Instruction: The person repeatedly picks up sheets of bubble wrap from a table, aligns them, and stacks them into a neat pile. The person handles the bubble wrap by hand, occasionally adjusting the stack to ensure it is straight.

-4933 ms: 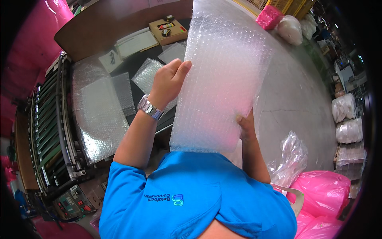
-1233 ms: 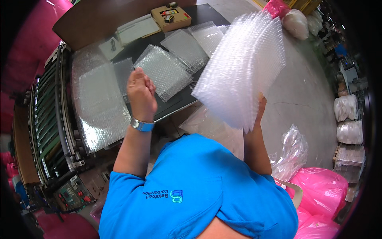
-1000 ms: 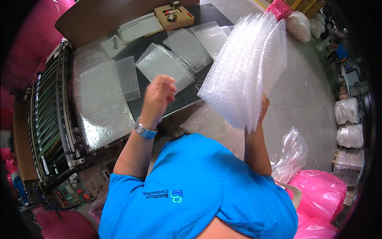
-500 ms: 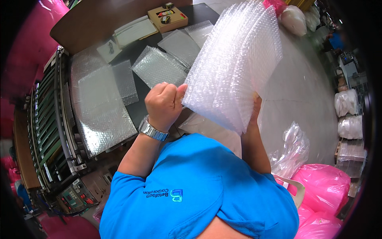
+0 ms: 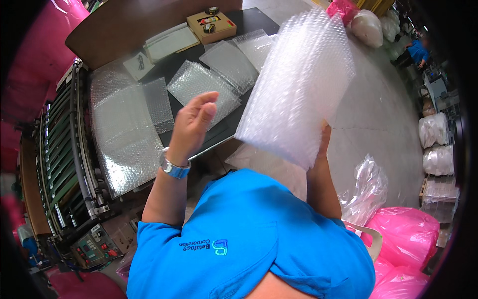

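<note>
A bundle of clear bubble wrap sheets is held up in front of me, slanting to the upper right, its layers slightly blurred. My right hand grips its lower right edge; most of the fingers are hidden behind the wrap. To the left of the bundle, clear of it, my left hand is raised and empty, fingers lightly bent and thumb apart. Beyond that hand, smaller bubble wrap pieces lie overlapping on the dark table. A large bubble wrap sheet covers the table's left part.
At the table's back are a cardboard box with tape measures on it and a stack of papers. A roller machine flanks the left side. Pink plastic bags lie at lower right. Far right, a person in blue stands.
My left hand has let go of the bundle's left edge, opened and moved slightly left. My right hand still holds the bundle, whose layers now look closer together.
</note>
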{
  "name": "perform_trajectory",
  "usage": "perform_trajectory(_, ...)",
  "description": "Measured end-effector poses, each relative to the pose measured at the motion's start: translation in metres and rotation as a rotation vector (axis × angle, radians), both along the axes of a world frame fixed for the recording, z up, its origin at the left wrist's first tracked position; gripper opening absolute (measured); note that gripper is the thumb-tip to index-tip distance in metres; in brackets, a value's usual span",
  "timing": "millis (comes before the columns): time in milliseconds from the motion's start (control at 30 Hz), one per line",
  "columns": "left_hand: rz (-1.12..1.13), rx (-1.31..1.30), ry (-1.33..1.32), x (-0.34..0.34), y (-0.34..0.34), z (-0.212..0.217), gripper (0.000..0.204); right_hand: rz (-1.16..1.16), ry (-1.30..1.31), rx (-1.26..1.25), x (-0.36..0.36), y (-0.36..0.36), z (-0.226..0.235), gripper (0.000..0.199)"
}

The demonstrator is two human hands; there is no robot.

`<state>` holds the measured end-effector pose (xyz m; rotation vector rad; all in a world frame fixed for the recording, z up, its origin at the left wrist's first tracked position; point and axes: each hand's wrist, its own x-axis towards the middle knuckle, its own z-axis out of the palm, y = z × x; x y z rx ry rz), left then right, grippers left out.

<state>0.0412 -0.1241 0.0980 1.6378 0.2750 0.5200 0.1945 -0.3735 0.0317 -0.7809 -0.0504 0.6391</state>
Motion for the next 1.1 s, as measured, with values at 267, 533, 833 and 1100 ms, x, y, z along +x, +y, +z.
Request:
perform_trajectory(267,-0.169,0.207,0.025,0.012,-0.025,-0.009,0.040,0.016,-0.282,-0.108,0.000,-0.002,-0.012,0.082)
perform_trajectory(533,0.199,-0.096,-0.148,0.030,-0.013,-0.003,0.031,-0.015,-0.443,-0.121,-0.005,-0.007,0.008,0.092)
perform_trajectory(833,-0.009,0.416,-0.146,0.036,-0.009,0.007,0.041,0.114,-0.518,-0.111,-0.019,-0.002,0.007,0.090)
perform_trajectory(1100,0.221,-0.351,-0.307,0.047,0.009,0.003,0.034,0.099,-0.518,-0.110,-0.028,0.001,0.020,0.089)
